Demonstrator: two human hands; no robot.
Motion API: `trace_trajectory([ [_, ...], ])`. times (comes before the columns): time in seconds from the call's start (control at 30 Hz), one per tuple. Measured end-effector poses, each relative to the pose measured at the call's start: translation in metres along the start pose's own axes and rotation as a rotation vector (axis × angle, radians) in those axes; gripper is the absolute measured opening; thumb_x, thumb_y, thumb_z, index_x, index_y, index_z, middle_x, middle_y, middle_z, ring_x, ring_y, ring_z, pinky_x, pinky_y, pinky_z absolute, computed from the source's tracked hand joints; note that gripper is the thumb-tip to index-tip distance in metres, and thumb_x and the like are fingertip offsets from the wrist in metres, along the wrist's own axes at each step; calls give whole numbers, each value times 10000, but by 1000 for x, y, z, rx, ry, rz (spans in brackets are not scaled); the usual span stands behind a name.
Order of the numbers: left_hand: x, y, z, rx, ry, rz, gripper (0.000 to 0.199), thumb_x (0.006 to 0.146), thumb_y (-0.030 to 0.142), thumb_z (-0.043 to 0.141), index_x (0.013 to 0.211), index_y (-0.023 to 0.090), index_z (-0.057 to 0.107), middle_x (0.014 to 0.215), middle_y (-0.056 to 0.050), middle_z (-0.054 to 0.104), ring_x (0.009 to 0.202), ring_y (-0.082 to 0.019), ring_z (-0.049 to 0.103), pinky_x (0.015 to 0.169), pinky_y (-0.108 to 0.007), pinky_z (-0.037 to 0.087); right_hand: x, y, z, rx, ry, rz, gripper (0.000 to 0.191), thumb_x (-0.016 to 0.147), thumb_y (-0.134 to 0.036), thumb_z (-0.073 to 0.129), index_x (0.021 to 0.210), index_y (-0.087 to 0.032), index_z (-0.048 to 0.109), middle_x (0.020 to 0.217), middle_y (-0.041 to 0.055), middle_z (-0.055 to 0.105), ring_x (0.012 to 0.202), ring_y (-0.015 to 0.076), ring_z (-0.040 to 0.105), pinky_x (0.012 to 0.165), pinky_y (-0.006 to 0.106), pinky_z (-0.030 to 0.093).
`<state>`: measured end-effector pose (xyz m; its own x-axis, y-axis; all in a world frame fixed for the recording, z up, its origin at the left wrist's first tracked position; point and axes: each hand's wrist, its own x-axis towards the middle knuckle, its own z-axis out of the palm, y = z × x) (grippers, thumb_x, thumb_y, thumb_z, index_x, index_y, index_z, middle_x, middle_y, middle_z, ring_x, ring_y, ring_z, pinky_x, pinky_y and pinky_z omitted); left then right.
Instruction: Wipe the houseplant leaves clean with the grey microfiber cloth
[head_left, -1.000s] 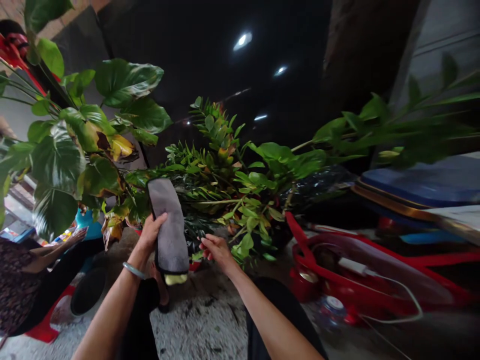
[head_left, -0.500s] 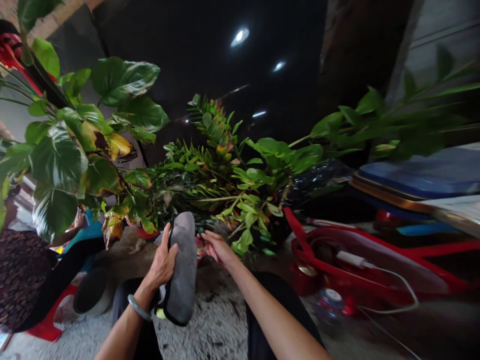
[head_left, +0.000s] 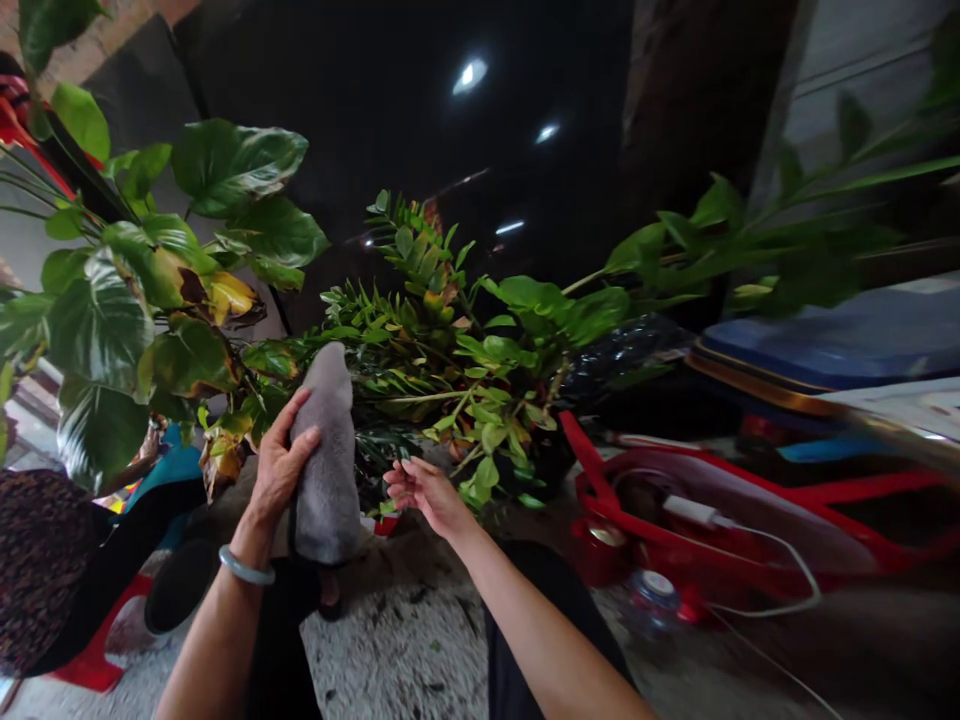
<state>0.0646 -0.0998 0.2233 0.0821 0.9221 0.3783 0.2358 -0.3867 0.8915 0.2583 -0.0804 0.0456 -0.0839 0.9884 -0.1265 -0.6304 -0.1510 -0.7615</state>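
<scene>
cloth [head_left: 326, 470] rests in left hand [head_left: 283, 465], white block [head_left: 688, 511] in container (red) [head_left: 720, 552].

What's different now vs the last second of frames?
Over the last half second, the left hand lifted the grey fabric piece up and left, widening the gap to the right hand. Its yellow end, visible earlier, no longer shows. Can't tell whether the right hand released anything. Unchanged: left grip on the fabric, green plants.
</scene>
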Motion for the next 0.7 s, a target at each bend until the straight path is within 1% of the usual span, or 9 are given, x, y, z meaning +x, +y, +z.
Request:
trace_trajectory([
  [0.07,-4,-7,7,-15,-88,-68,789,683,399,820,1414,213,592,1402,-87,642,1276,-319,590,1075,-389,468,1,1,0,-6,14,-1,140,849,-321,664,848,-181,654,750,60,759,573,154,689,471,228,533],
  [0.13,-16,-28,19,-35,-162,-212,803,623,329,838,1382,186,618,1284,-93,712,1157,-316,655,1001,-407,520,2,2,0,-29,13,4,145,850,-326,672,844,-182,653,748,58,755,561,152,684,459,226,528],
  [0.2,-30,-48,27,-73,-194,-361,785,583,285,836,1339,174,655,1150,-81,764,1043,-314,692,929,-414,552,3,2,-1,-49,11,12,150,850,-328,677,832,-181,652,736,58,748,547,151,676,444,224,521],
  [0.27,-35,-53,28,-121,-189,-432,805,565,284,840,1342,179,657,1090,-71,779,985,-312,703,881,-406,565,3,2,-3,-53,18,12,145,853,-316,675,822,-176,654,729,63,744,542,150,669,437,223,514],
  [0.33,-29,-41,23,-165,-162,-395,841,568,315,848,1371,186,636,1114,-74,775,997,-306,703,881,-388,563,2,2,-4,-49,38,7,135,857,-299,668,818,-170,658,729,67,744,544,147,664,437,219,507],
  [0.43,-3,-14,14,-193,-83,-215,845,574,339,852,1377,193,631,1246,-76,732,1127,-297,664,977,-356,520,2,3,-3,-41,54,-5,142,851,-305,668,829,-165,665,731,65,740,551,141,662,441,213,499],
  [0.5,11,-8,14,-201,-38,-148,842,595,341,840,1395,204,615,1295,-67,708,1171,-285,643,1007,-342,498,2,4,-1,-49,43,-2,160,835,-326,680,836,-167,665,738,63,738,554,143,661,441,216,497],
  [0.6,10,-30,25,-173,-71,-246,851,590,327,833,1399,189,609,1195,-74,744,1055,-273,681,929,-359,534,3,6,2,-90,43,3,180,808,-351,693,834,-178,650,735,52,730,543,143,655,433,218,488],
  [0.7,-14,-60,35,-108,-248,-393,787,538,274,857,1299,168,689,1016,-66,775,909,-264,702,849,-372,550,5,6,0,-115,58,-11,196,782,-362,705,762,-198,599,634,6,672,501,139,623,412,217,474],
])
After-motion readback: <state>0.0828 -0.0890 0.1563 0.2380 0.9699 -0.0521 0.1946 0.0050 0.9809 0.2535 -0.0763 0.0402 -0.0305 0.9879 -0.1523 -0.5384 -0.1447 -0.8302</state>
